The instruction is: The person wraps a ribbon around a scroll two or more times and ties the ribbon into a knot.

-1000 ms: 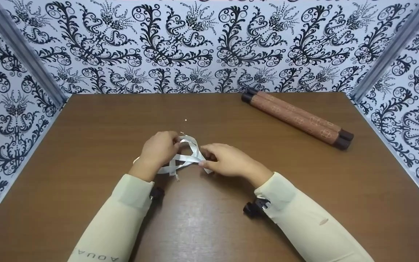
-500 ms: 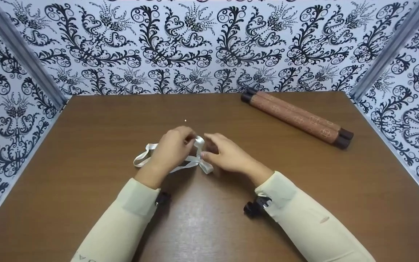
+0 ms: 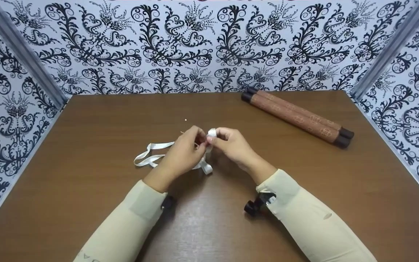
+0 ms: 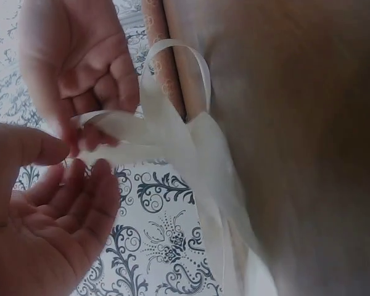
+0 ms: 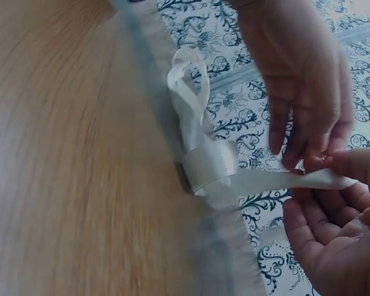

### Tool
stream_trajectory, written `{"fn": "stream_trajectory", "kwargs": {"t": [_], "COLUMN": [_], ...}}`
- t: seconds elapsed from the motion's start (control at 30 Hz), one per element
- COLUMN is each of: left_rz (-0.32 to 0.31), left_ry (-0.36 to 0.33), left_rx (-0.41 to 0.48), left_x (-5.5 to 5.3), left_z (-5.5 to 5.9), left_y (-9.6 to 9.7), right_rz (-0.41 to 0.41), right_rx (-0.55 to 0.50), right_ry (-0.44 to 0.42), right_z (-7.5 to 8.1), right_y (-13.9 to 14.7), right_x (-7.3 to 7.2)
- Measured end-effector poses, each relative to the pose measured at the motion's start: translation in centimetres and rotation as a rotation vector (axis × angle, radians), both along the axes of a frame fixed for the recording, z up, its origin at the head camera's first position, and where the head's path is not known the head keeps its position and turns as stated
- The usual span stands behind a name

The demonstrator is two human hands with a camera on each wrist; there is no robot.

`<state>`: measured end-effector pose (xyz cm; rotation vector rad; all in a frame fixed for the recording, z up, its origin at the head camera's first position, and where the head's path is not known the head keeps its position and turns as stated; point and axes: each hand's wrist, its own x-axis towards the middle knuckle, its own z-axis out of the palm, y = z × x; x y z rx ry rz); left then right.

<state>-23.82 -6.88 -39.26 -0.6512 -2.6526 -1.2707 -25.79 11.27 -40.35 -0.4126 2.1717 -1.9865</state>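
Observation:
A white satin ribbon (image 3: 155, 146) lies in loose loops on the table, and part of it is lifted between the two hands. My left hand (image 3: 186, 149) pinches the ribbon at its fingertips. Close against it, my right hand (image 3: 233, 145) pinches the same ribbon between thumb and fingers, and a short loop stands up there. In the left wrist view the raised ribbon (image 4: 203, 148) hangs down beside the hands. The right wrist view shows a strip of ribbon (image 5: 265, 180) running into the touching fingertips. Fingers partly cover where the ribbon is held.
Two brown patterned rolls (image 3: 296, 118) with dark ends lie side by side at the back right of the wooden table (image 3: 209, 225). A tiny white speck (image 3: 186, 119) is on the table behind the hands. Patterned walls (image 3: 209, 43) enclose the back and sides.
My left hand has moved right and away from me until its fingertips meet the right hand's. My right hand has shifted slightly up, and the ribbon between them has been lifted.

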Motion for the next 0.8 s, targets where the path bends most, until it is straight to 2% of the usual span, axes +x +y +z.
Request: {"fn": "stream_trajectory", "kwargs": {"t": [0.17,0.3,0.47,0.63,0.8], "left_rz": [-0.024,-0.056,-0.078,-0.076,-0.086], "left_ry": [-0.138,-0.205,-0.292,-0.372,-0.382], "left_rx": [0.001,-0.001,0.134,0.242,0.242], "left_x": [0.1,0.1,0.1,0.1,0.0], "left_z": [-0.5,-0.5,-0.3,-0.2,-0.1], "left_y": [0.3,0.3,0.0,-0.1,-0.1], "right_rz": [-0.023,-0.004,-0.012,-0.055,-0.061], "right_rx": [-0.202,-0.334,-0.461,-0.544,-0.557], "right_ry": [-0.058,-0.082,-0.130,-0.189,-0.191], "right_z": [0.5,0.7,1.0,1.5,1.6], "right_y": [-0.1,0.2,1.0,2.0,3.2], "right_x": [0.1,0.1,-0.1,-0.3,-0.5]}}
